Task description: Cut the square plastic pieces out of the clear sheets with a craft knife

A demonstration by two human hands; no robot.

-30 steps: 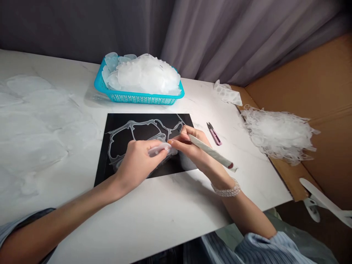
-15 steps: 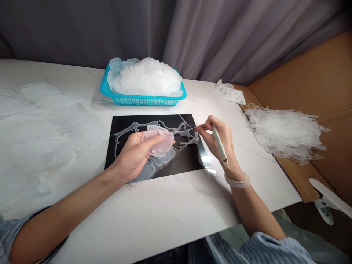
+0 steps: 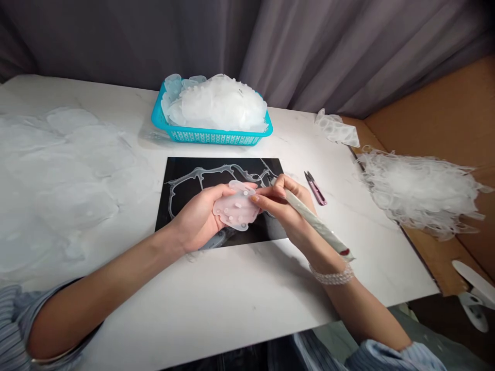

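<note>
My left hand (image 3: 201,216) is closed around a translucent rounded silicone piece (image 3: 235,211) with small bumps, held just above a black mat (image 3: 181,206). My right hand (image 3: 284,203) grips a pale pen-like tool (image 3: 320,229) and its fingertips touch the right edge of that piece. Thin translucent trim strands (image 3: 204,172) lie on the mat behind both hands.
A turquoise basket (image 3: 211,135) heaped with translucent pieces stands behind the mat. Small pink snips (image 3: 315,187) lie to the right. A pile of trim scraps (image 3: 419,193) sits on cardboard (image 3: 433,129) at right. Flat translucent sheets (image 3: 58,170) cover the left of the white table (image 3: 232,288).
My right hand, which had pulled a trim strand out to the right, has come back to the piece. My left hand has turned the piece face-up and raised it slightly.
</note>
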